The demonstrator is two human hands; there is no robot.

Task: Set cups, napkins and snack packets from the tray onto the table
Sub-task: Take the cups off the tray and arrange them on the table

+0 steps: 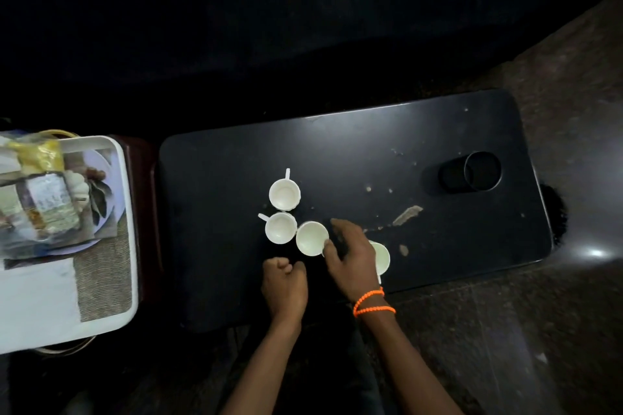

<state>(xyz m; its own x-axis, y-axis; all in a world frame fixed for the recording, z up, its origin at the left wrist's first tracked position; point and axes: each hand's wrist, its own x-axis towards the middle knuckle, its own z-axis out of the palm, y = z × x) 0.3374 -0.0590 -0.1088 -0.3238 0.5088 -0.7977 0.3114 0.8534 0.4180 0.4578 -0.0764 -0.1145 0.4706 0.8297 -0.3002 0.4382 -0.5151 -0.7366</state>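
Already four small white handled cups stand on the dark rounded rectangular counter (pixel 354 152): the far cup (pixel 285 194), the left cup (pixel 280 227) just near of it, the middle cup (pixel 312 238) touching the left cup's right side, and the right cup (pixel 381 258), half hidden under the right hand (pixel 350 256). That hand, with an orange bead bracelet (pixel 372 301) at the wrist, lies spread between the middle and right cups; its thumb seems to touch the middle cup's rim, but whether its fingers truly grip either cup I cannot tell. The left hand (pixel 285 283) is clenched into an empty fist just near of the cups.

At the far left sits the white plastic tray (pixel 129 212), still carrying the clear and yellow snack packets (pixel 40 189) and a white paper napkin (pixel 37 293) on its near end. A black round holder (pixel 470 172) lies toward the counter's right end, with crumbs and scuffs scattered nearby.

By the look of them, the cups are light, rigid and likely breakable, and crowded enough to knock together; each is best taken by its thin handle or pinched across the rim. Packets should be soft, crinkly and slippery, so grasp them at a sealed edge. Napkins are flimsy and want a flat pinch.
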